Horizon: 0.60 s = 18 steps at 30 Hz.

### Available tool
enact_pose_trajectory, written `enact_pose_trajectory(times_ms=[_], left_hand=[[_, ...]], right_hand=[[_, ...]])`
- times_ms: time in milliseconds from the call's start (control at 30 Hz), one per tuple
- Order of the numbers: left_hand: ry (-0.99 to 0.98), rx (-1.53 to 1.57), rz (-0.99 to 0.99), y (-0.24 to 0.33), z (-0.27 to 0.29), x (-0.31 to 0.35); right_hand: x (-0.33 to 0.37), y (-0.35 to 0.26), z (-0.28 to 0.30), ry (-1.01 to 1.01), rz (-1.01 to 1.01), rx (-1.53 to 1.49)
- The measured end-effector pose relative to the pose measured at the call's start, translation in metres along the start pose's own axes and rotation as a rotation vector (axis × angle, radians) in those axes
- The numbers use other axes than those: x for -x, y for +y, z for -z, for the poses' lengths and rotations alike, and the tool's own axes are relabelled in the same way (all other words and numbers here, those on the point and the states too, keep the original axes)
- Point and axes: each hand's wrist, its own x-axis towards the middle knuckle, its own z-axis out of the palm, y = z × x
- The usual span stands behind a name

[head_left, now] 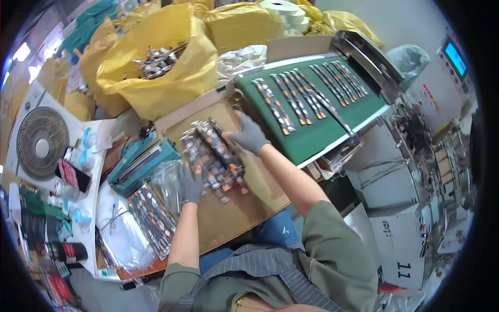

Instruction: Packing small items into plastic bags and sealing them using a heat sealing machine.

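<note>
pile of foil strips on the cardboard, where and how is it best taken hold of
The pile is probably best gripped along its two long sides, one palm from the left, one from the right: it's many narrow strips running roughly lengthwise, some poking out, so side pressure should keep them together. The left hand and right hand are at those sides.

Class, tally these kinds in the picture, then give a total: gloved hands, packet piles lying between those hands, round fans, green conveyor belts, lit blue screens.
Gloved left hand and gloved right hand: 2
Packet pile between them: 1
Round fan: 1
Green conveyor belt: 1
Lit blue screen: 1
Total: 6
</note>
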Motion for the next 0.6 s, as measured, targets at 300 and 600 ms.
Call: enact_pose_trajectory(times_ms=[300,600], left_hand=[[0.047,-0.075,-0.112,0.007,-0.002,0.009],[0.002,-0.051,-0.060,0.019,0.004,0.010]], right_hand=[[0.049,0.119,0.210,0.405,-0.349,0.897],[0.008,0.075,0.226,0.321,-0.232,0.572]])
